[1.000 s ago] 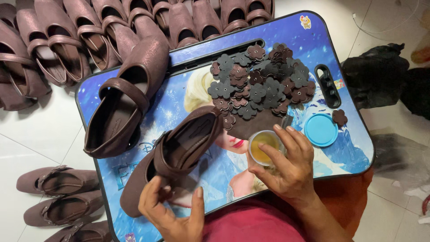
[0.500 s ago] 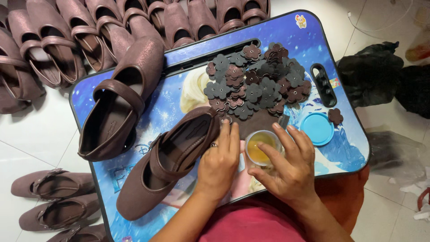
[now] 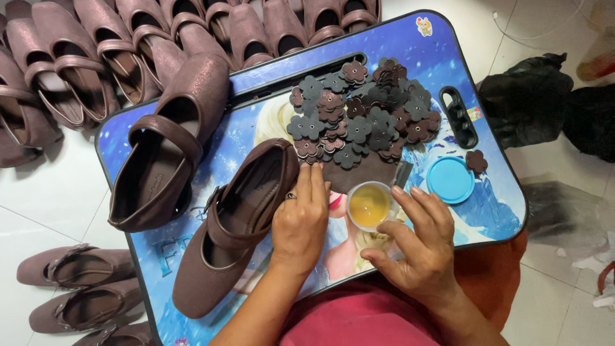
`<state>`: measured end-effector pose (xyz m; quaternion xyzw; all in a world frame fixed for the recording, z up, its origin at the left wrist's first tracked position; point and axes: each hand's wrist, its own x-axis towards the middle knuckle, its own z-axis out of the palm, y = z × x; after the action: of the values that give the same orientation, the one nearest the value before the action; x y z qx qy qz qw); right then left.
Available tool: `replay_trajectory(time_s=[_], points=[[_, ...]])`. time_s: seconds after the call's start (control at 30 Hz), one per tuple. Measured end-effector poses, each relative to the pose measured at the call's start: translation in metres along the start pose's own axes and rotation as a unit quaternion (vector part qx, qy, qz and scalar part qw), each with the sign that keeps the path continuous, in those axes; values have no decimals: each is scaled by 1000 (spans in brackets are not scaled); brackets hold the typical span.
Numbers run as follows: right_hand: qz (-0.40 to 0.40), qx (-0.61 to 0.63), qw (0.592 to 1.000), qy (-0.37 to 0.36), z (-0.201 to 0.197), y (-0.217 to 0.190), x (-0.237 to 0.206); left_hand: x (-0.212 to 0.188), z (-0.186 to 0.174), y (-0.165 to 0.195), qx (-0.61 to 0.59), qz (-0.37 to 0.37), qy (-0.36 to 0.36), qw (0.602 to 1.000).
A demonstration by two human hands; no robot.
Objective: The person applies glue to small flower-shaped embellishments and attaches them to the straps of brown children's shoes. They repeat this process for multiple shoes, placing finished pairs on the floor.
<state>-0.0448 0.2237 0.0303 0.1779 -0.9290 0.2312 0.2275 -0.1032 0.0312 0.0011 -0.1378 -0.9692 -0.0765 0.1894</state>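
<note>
A blue lap tray (image 3: 493, 160) with a cartoon picture rests across my lap. Two brown strap shoes lie on it: one (image 3: 237, 224) near me, one (image 3: 166, 154) to the left. My left hand (image 3: 301, 221) lies flat next to the toe of the nearer shoe, with its fingertips at a dark brown piece (image 3: 362, 173) under a heap of brown flower cut-outs (image 3: 365, 115). My right hand (image 3: 416, 247) curls around a small round cup of yellow glue (image 3: 368, 206) with loose fingers.
A blue round lid (image 3: 450, 180) and a single flower cut-out (image 3: 476, 161) lie at the tray's right. Rows of brown shoes (image 3: 128, 45) cover the white floor behind and left of the tray. Black bags (image 3: 532, 96) sit on the right.
My left hand let go of the near shoe's heel, moved up and right, and now lies flat by the shoe's toe. The right hand stayed at the glue cup.
</note>
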Motion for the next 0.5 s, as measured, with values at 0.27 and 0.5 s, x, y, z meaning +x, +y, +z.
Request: replay_trajectory(time_s=[0.27, 0.5], points=[[-15, 23, 1000, -8, -6, -3, -3, -3, 1, -6, -22, 3, -35, 999], [93, 288, 953, 7, -30, -10, -6, 2, -15, -7, -51, 22, -18, 998]])
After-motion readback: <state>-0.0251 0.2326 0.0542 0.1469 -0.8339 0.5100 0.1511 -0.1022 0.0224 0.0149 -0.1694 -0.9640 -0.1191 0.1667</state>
